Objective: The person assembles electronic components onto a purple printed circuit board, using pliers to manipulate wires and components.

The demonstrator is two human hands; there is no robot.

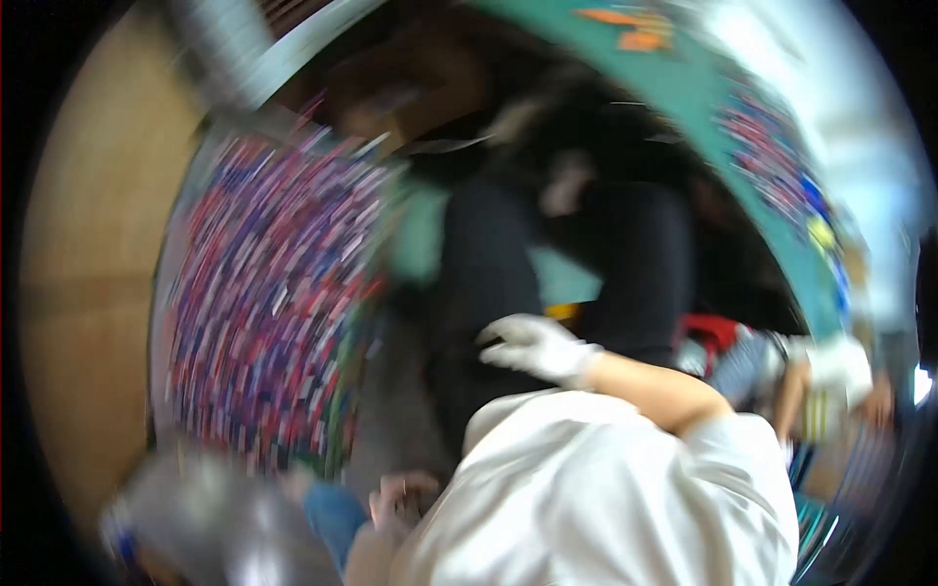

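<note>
My right hand wears a white glove and hangs over my lap, in front of my dark trousers. Its fingers are spread a little, and nothing shows between them. The bare right forearm comes out of the white short sleeve. I cannot make out my left hand. A blurred bare hand is at the lower left beside the white shirt, next to a blue trouser leg; whose it is, I cannot tell.
Left, a grey-edged tray or bin is filled with many small red, blue and white pieces, all smeared. A green tabletop curves along the far right, with orange items and another colourful heap. Another person sits at right.
</note>
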